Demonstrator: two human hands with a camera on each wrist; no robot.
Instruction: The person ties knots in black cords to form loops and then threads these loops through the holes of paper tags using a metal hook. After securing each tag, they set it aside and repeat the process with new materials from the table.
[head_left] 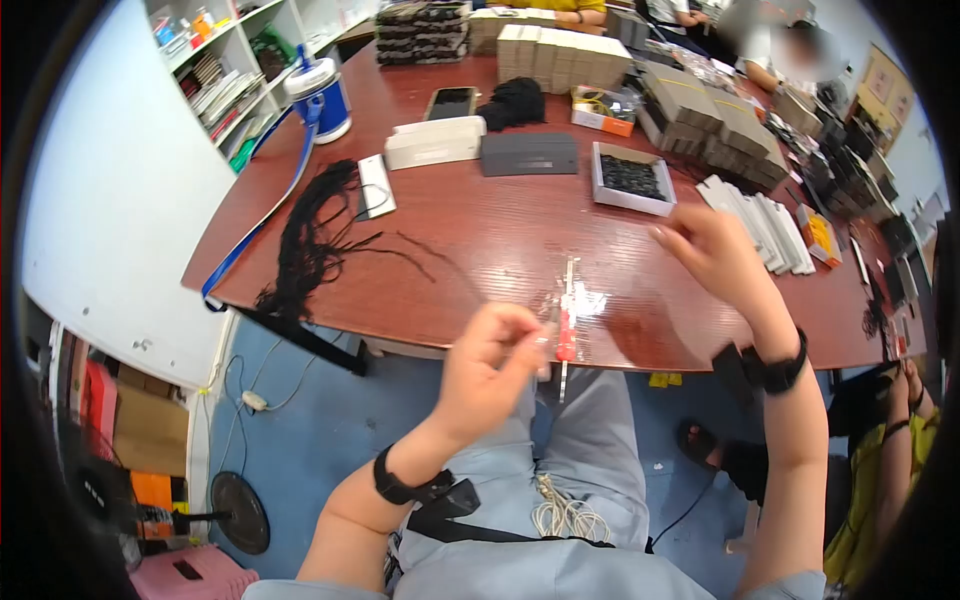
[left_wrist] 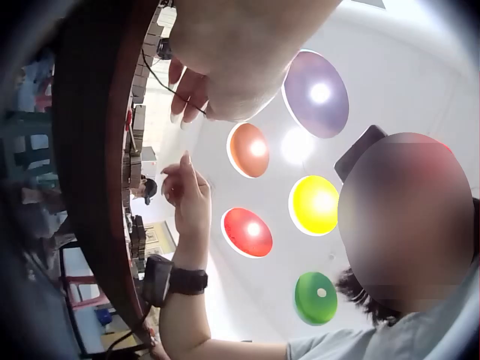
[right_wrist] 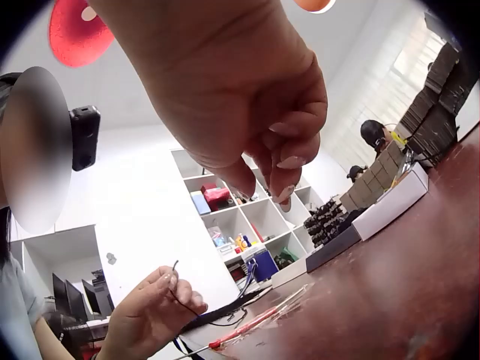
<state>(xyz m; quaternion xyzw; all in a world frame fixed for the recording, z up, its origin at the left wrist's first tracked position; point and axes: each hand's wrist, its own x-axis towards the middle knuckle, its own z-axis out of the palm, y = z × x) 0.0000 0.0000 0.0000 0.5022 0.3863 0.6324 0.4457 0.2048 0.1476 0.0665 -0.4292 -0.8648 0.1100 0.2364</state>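
My left hand (head_left: 485, 372) pinches a thin black cord (head_left: 440, 254) between thumb and fingers above the table's near edge. In the right wrist view a short end of the cord (right_wrist: 177, 297) sticks up past the fingertips of that hand (right_wrist: 146, 319). Raised over the table to the right, my right hand (head_left: 715, 262) has loosely curled fingers, and nothing shows in them. Between the hands, a red-handled tool (head_left: 566, 338) with a thin metal shaft lies at the edge on shiny clear film. A bundle of black cords (head_left: 308, 240) lies left.
A white box of small black pieces (head_left: 632, 178), a dark flat box (head_left: 530, 154) and a white stack (head_left: 434, 143) stand farther back. A blue-and-white jug (head_left: 320, 100) is at the back left. White strips (head_left: 762, 228) lie right; grey stacks (head_left: 700, 110) stand behind.
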